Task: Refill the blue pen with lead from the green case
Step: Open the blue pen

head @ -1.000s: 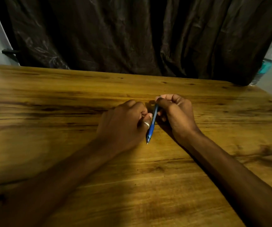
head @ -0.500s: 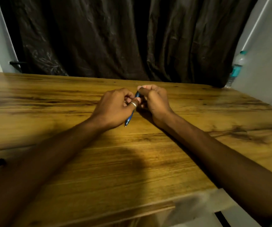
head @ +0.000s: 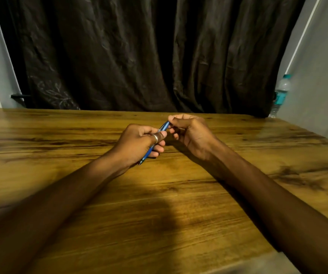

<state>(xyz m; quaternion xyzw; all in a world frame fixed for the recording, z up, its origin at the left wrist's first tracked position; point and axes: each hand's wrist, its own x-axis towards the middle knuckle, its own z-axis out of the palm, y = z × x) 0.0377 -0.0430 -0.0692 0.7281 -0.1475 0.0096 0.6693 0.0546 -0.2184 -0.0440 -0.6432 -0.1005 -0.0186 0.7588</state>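
The blue pen [head: 164,127] is held slanted above the wooden table [head: 159,204], its tip pointing down towards me and its top end away. My left hand [head: 139,144], with a ring on one finger, is closed around the pen's lower barrel. My right hand [head: 190,131] pinches the pen's top end between thumb and fingertips. Most of the barrel is hidden inside my left fist. The green case is not in view.
A dark curtain [head: 139,56] hangs behind the table's far edge. A clear water bottle with a teal label [head: 280,93] stands at the far right by the wall. The table's near edge shows at the bottom right.
My head has tilted up, so the hands sit lower in the table view and more curtain shows. Both hands keep hold of the pen; the right fingers have shifted to its top end.
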